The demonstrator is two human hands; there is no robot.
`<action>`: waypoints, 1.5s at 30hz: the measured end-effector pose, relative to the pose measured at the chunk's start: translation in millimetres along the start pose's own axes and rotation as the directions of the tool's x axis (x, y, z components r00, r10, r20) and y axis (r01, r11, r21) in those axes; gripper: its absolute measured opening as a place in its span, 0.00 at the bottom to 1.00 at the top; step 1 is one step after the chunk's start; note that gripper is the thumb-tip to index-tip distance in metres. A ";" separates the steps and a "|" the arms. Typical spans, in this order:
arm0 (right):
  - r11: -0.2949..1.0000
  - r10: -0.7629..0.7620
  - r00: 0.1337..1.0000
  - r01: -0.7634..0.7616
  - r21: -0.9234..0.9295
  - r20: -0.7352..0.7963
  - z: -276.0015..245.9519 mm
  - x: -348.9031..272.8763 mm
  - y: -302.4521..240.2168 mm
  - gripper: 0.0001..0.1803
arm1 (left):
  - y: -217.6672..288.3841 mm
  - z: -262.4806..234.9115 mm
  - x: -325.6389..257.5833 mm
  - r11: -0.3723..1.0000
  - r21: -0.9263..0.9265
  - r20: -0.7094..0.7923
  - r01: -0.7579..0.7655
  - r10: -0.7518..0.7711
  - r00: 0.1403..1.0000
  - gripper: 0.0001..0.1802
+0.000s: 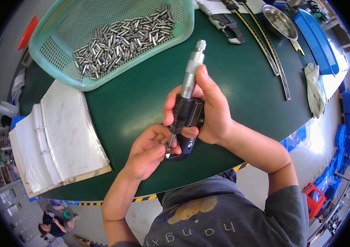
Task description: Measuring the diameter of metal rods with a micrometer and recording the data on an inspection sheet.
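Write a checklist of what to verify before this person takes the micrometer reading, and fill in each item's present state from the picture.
1. Digital micrometer gripped firmly by the right hand: ok.
2. Small metal pin held at the measuring end by the left hand: ok.
3. Pin seated squarely between the measuring faces: cannot tell, fingers hide it.
4. Display facing the person: cannot tell, the screen looks dark from here.
5. Supply of pins in the green basket within view on the green table: ok.
6. Open ring binder lying beside the left hand: ok.
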State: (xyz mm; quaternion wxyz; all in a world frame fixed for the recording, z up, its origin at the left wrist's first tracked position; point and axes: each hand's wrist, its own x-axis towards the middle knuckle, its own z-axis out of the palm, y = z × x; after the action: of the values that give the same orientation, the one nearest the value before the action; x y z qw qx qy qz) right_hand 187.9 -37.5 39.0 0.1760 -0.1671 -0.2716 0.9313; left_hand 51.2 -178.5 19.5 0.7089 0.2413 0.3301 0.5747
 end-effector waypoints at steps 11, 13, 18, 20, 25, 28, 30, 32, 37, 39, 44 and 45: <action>0.999 -0.017 0.998 0.014 -0.047 -0.058 3.5 0.4 0.9 0.43 | -0.8 -2.8 1.0 0.999 -0.025 0.008 -0.021 0.021 1.000 0.15; 0.998 -0.023 0.995 0.018 -0.059 -0.095 4.8 -0.6 0.2 0.43 | -1.3 -3.0 0.9 0.999 -0.032 0.022 -0.023 0.024 0.999 0.14; 0.999 0.031 0.996 -0.028 0.027 -0.078 4.8 0.3 -1.1 0.45 | -3.8 -4.8 1.3 0.999 -0.035 0.048 -0.036 0.038 0.998 0.13; 0.997 0.054 0.998 -0.052 0.058 -0.040 3.6 0.0 -2.7 0.44 | -3.8 -5.5 0.6 0.999 -0.019 0.041 -0.032 0.033 0.999 0.13; 0.994 0.042 0.999 -0.039 0.099 -0.024 3.4 -1.9 -2.0 0.42 | -4.5 -5.5 1.0 1.000 -0.016 0.049 -0.022 0.023 0.999 0.13; 1.000 0.015 0.999 -0.015 0.026 -0.032 2.8 -1.0 -0.7 0.42 | -5.1 -3.9 1.3 0.999 -0.020 0.051 -0.036 0.037 0.998 0.13; 1.000 0.012 0.999 -0.012 0.003 -0.039 2.1 -0.9 -0.3 0.42 | -4.9 -2.9 1.6 0.999 -0.012 0.051 -0.037 0.037 0.998 0.13; 1.000 0.013 0.998 -0.013 -0.015 -0.055 1.5 -1.4 0.0 0.41 | -3.3 -2.7 1.5 1.000 0.009 0.048 -0.020 0.019 0.999 0.14; 1.000 0.020 0.999 -0.020 0.012 -0.026 0.4 -1.2 0.3 0.41 | -0.2 -1.8 1.1 1.000 -0.010 -0.006 0.008 -0.008 1.000 0.16; 1.000 0.006 1.000 -0.006 0.008 -0.027 0.6 -1.2 1.0 0.42 | 0.1 -2.1 0.6 1.000 -0.011 -0.027 0.016 -0.016 1.000 0.16; 1.000 -0.002 0.998 0.001 -0.011 -0.062 0.9 -1.5 0.3 0.42 | -2.9 -6.4 0.6 0.999 -0.046 -0.028 0.006 -0.007 1.000 0.15; 1.000 -0.002 0.998 0.002 -0.003 -0.062 1.4 -1.3 0.1 0.41 | -3.7 -7.0 0.4 0.997 -0.069 -0.025 0.016 -0.018 1.000 0.15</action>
State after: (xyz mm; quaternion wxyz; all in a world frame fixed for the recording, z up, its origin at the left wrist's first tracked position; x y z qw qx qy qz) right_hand 188.4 -38.7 40.3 0.1851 -0.1959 -0.2676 0.9251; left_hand 48.5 -179.2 12.1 0.7174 0.2064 0.3214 0.5827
